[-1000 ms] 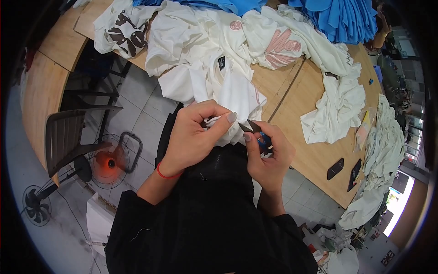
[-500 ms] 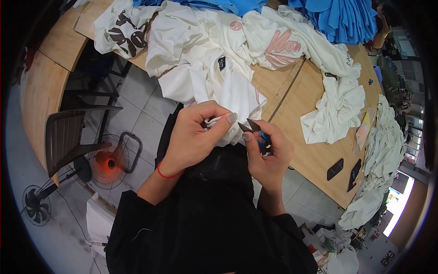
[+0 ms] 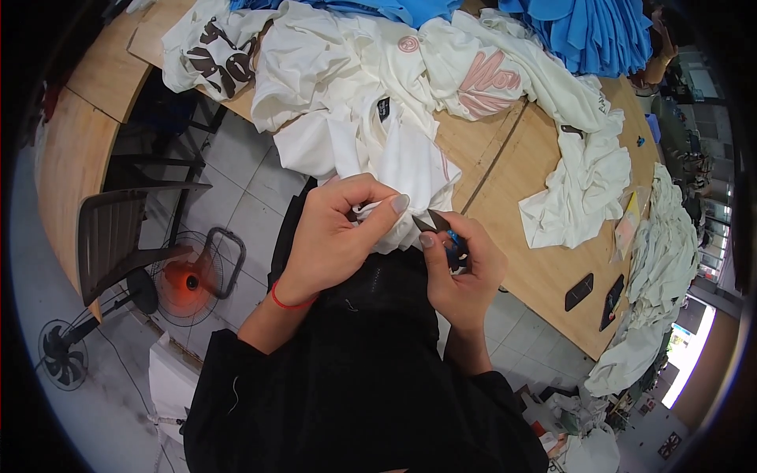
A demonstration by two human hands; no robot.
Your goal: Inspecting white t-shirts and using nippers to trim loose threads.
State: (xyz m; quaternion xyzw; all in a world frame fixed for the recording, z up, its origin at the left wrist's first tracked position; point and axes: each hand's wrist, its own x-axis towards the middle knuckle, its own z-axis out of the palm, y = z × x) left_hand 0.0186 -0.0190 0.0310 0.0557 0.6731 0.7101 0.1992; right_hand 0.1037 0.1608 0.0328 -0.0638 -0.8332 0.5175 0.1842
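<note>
Both full: my right hand (image 3: 471, 268) curls round thread snips (image 3: 438, 224), my left hand (image 3: 335, 235) pinches a white shirt (image 3: 408, 162).
I expect light, limp cloth, best pinched at a fold; wrinkled, it hangs off the wooden table's (image 3: 544, 293) near edge and runs up on top to a dark neck label (image 3: 383, 109).

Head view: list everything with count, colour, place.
Labelled cloth garment: one, white, centre
Pointed snips: one, dark and blue, centre
Printed cloth garments: several, white, across table
Gathered cloth piles: two, blue, far edge
Crumpled cloth heap: one, pale green, far right
Flat rectangular objects: two, dark, table's right corner
Wooden tabletops: several, tan, left and centre
Slatted chair: one, brown, left
Caged fans: two, black and orange, left
Tiled floor: one, pale grey, below
Clutter: uncountable, mixed, right rim
Bare left hand: one, centre, pinching garment
Bare right hand: one, centre, gripping snips
</note>
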